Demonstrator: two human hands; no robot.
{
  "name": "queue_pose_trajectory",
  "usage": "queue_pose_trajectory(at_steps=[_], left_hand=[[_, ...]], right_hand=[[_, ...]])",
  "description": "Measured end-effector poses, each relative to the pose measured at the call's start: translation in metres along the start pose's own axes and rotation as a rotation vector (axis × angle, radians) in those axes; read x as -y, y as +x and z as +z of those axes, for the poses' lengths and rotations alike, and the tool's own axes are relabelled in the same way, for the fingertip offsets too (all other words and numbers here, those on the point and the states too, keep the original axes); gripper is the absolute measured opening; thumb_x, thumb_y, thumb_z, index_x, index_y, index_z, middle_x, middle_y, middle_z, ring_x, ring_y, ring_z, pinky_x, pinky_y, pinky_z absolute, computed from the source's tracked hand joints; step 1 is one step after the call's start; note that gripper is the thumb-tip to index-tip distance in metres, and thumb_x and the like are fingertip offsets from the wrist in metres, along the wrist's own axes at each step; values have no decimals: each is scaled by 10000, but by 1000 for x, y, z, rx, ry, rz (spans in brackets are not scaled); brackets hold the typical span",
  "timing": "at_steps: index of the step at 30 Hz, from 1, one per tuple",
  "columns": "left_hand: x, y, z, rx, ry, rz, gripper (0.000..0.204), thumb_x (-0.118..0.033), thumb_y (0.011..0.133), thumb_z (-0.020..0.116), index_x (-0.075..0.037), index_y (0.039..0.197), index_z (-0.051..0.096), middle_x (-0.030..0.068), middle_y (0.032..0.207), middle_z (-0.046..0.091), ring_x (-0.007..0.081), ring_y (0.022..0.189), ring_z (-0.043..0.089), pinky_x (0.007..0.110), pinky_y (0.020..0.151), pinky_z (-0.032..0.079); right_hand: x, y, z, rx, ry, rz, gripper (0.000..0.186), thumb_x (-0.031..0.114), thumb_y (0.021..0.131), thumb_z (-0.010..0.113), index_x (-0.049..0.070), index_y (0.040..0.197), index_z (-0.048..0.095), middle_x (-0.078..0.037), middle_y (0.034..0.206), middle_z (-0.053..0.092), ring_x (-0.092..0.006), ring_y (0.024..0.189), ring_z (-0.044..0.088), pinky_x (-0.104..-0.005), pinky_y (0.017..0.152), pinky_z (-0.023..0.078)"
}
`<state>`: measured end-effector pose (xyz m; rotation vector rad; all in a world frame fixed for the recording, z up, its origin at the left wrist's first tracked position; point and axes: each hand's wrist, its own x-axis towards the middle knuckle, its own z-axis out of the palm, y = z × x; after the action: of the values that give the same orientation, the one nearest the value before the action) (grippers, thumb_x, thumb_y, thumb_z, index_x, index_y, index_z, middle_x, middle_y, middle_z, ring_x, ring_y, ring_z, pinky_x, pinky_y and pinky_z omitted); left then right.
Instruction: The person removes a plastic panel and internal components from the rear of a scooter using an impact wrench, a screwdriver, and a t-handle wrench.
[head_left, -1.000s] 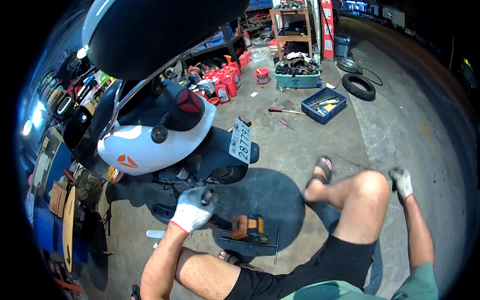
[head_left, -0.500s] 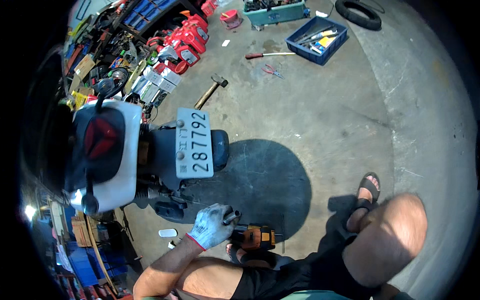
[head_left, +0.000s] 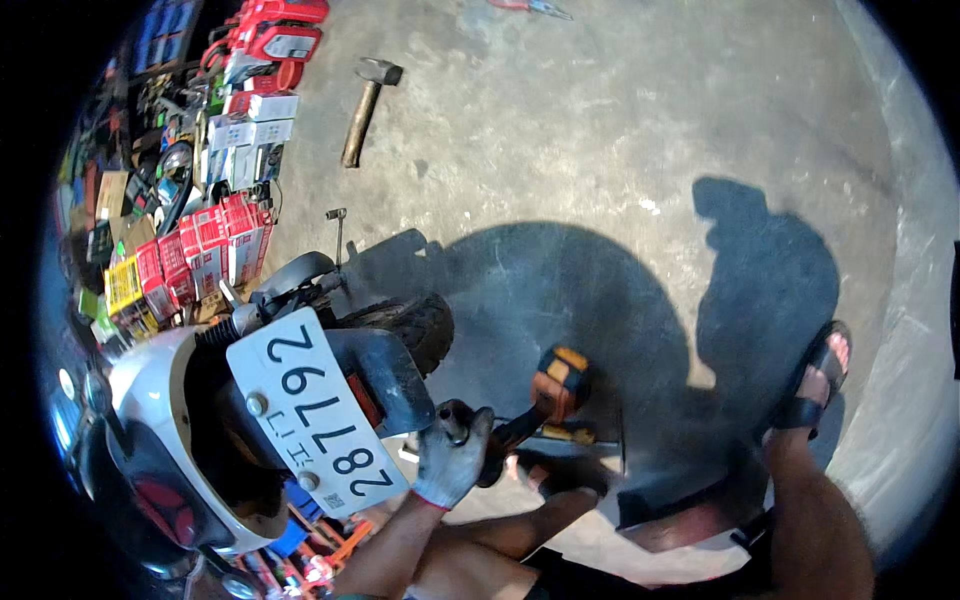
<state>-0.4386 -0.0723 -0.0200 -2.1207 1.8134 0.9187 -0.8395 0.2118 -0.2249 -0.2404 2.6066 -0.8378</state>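
Note:
My left hand (head_left: 455,460), in a whitish work glove, is closed around an orange and black cordless impact wrench (head_left: 562,385). A round socket end pokes up between the fingers. The tool's thick orange and black base points away from me. Just left of the hand is the rear of a white motor scooter (head_left: 150,375), with its number plate (head_left: 310,410), dark mudguard (head_left: 385,380) and rear tyre (head_left: 432,335). From this view I cannot tell whether the hand touches the mudguard. My right hand is out of view.
A wooden-handled hammer (head_left: 362,115) lies on the concrete floor, with a slim socket wrench (head_left: 339,238) nearer the scooter. Red boxes (head_left: 205,245) and red jugs (head_left: 285,42) crowd the left side. Pliers (head_left: 535,8) show at the top edge. My sandalled foot (head_left: 825,370) stands at right.
My view has shifted toward the scooter, whose plate now looks larger and tilted. The hand and impact wrench have turned, the base now pointing up and away. The blue tool crate has left view.

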Motion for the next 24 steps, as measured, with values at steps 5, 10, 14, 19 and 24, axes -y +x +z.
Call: queue_pose_trajectory(at_steps=[5,10,14,19,24], left_hand=[[-3,-9,20,-29,-219,-78,231,-186,889,620,22,803,569,54,700,569,126,623,491,312,572,418],[-43,4,26,-76,-160,-164,269,-203,902,608,5,736,567,66,648,596,116,601,511,319,550,409],[-19,22,28,-142,-735,-381,305,-254,897,639,-17,721,563,15,651,542,91,591,485,289,495,418],[-12,19,25,-146,-631,-334,348,-294,893,637,-9,705,567,4,646,537,125,593,489,340,538,444],[-93,-12,22,142,75,-147,399,-387,896,544,-6,814,634,269,811,639,423,769,628,486,687,482]], right_hand=[[25,35,71,56,-162,-254,336,249,896,517,-6,1101,590,-144,1017,622,-262,913,589,-354,849,467],[25,33,74,307,249,304,267,218,900,498,1,1008,611,-130,911,624,-255,783,596,-348,761,491],[154,3,65,91,308,131,280,150,932,439,60,1191,493,-92,1243,529,-207,1099,519,-324,907,427],[102,36,62,177,-333,-153,311,153,952,389,74,1245,459,-111,1312,481,-228,1171,477,-346,982,377],[62,67,62,145,-1069,-402,340,157,968,347,90,1289,438,-130,1363,448,-250,1237,437,-373,1051,324]])
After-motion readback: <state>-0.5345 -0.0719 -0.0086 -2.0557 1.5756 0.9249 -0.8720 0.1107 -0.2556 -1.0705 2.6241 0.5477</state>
